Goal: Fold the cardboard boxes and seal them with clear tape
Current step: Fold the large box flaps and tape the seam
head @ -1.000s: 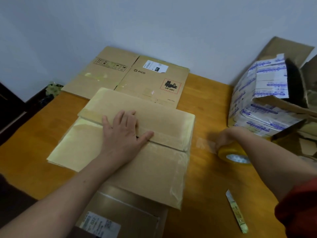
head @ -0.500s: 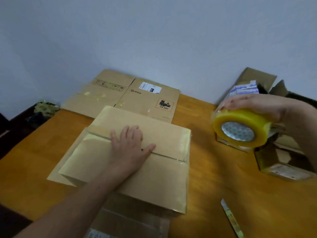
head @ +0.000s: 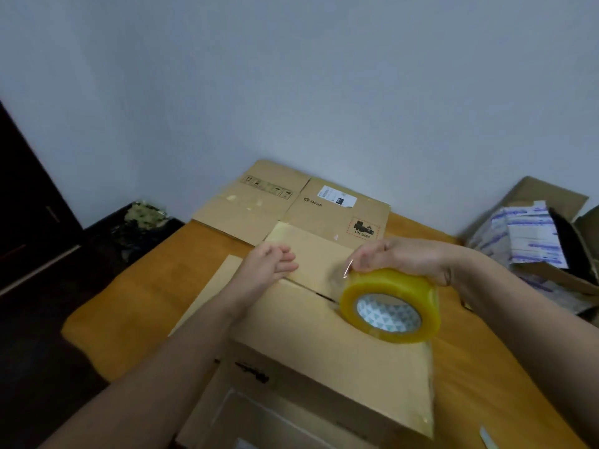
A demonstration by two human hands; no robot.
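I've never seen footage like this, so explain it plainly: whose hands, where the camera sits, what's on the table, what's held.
No machine here: a person works with bare hands. Every picture comes from one wide camera worn on the head, looking down; the last is the present moment. On the wooden table stands a brown cardboard box, top flaps folded shut. Behind it lies flattened cardboard; at the right sits an opened printed box. The right hand grips a roll of clear tape over the box. The left hand, fingers loosely curled, holds nothing beside the flap seam.
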